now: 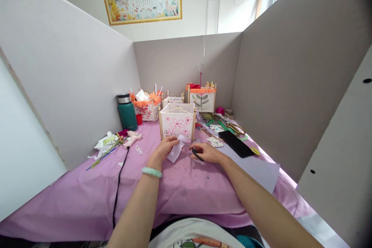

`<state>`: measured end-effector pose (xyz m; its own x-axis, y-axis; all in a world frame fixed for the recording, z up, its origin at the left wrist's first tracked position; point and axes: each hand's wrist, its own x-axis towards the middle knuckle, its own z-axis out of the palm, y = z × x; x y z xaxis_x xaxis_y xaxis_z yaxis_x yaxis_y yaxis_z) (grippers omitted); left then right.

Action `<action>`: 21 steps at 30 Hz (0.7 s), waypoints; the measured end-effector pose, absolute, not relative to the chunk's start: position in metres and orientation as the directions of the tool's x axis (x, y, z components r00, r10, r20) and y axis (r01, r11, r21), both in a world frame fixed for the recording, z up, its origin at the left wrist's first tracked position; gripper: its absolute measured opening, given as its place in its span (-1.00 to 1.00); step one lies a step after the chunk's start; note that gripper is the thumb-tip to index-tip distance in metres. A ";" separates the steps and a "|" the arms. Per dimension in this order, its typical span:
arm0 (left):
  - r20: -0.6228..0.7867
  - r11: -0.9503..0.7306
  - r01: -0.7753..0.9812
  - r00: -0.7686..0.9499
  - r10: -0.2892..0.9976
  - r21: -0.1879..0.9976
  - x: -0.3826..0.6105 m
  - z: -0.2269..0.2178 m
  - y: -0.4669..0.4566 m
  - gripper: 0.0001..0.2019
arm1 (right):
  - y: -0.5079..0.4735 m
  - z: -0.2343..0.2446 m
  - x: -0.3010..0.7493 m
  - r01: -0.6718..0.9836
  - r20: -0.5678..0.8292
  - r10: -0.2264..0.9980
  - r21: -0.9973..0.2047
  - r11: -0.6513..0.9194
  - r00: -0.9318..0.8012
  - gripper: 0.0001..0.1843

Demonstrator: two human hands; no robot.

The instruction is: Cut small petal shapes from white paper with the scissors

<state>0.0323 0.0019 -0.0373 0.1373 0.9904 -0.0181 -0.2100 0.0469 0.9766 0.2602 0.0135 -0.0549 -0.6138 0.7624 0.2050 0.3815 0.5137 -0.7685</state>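
My left hand (164, 148), with a pale green bangle on its wrist, pinches a white piece of paper (176, 151) over the purple tablecloth (87, 197). Just to the right, my right hand (207, 152) is closed on a thin black tool (197, 154) whose tip points toward the paper. Both hands rest just in front of a square paper lantern (177, 121) painted with pink flowers.
More lanterns (202, 99) stand at the back, beside a green flask (127, 111). A pink glue gun (132, 138) with a black cord lies at left near paper scraps. Scissors (232, 126), a black phone (236, 143) and a white sheet (258, 170) lie right. Partition walls enclose the desk.
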 end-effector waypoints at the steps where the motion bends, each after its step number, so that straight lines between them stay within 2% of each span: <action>1: -0.025 0.052 -0.201 0.137 0.990 0.978 0.033 -0.037 0.001 -0.85 | 0.013 -0.055 0.260 0.385 0.205 0.765 -0.767 0.513 -0.611 -0.51; 5: -0.038 0.062 -0.165 0.148 0.988 0.984 0.033 -0.035 0.000 -0.88 | 0.013 -0.055 0.259 0.387 0.203 0.775 -0.773 0.502 -0.599 -0.52; 10: -0.037 0.073 -0.206 0.175 0.984 0.976 0.033 -0.035 -0.001 -0.87 | 0.013 -0.055 0.258 0.370 0.178 0.780 -0.803 0.467 -0.600 -0.52; 21: -0.065 0.111 -0.174 0.247 0.967 0.978 0.034 -0.034 -0.005 -0.78 | 0.012 -0.056 0.255 0.284 0.160 0.788 -0.875 0.392 -0.595 -0.53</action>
<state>0.0338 -0.0047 -0.0337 0.2468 0.9668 -0.0655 -0.1741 0.1107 0.9785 0.2550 0.0119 -0.0563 -0.5950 0.7877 0.1600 0.2841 0.3923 -0.8749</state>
